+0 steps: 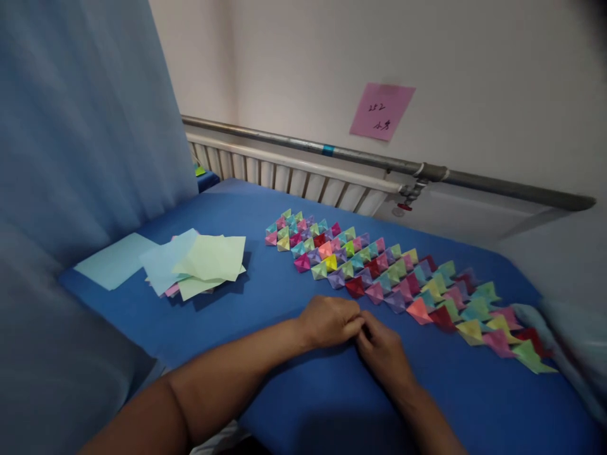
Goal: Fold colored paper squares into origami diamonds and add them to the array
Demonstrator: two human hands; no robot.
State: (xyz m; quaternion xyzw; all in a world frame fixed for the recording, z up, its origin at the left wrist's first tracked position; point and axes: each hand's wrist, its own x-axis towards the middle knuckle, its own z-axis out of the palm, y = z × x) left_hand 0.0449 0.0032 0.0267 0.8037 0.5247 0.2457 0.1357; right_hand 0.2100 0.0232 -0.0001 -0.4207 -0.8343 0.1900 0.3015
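Observation:
My left hand (327, 322) and my right hand (383, 351) meet over the blue surface, fingertips pressed together. Both are closed, and whatever lies between the fingers, if anything, is hidden. Just beyond them, several small folded paper pieces (374, 292) in pink, red, yellow, green, blue and purple stand in long slanting rows. To the left of my hands lies a loose pile of square paper sheets (213, 256), pale green and light blue on top. A light blue sheet (116, 260) sits flat beside the pile.
A blue curtain (85, 126) hangs along the left. Behind the blue-covered table (279, 319) are a white radiator (279, 174) and a metal pipe (379, 161) with a red-handled valve (405, 205). A pink note (382, 112) is on the wall. Pale cloth (576, 335) lies at the right.

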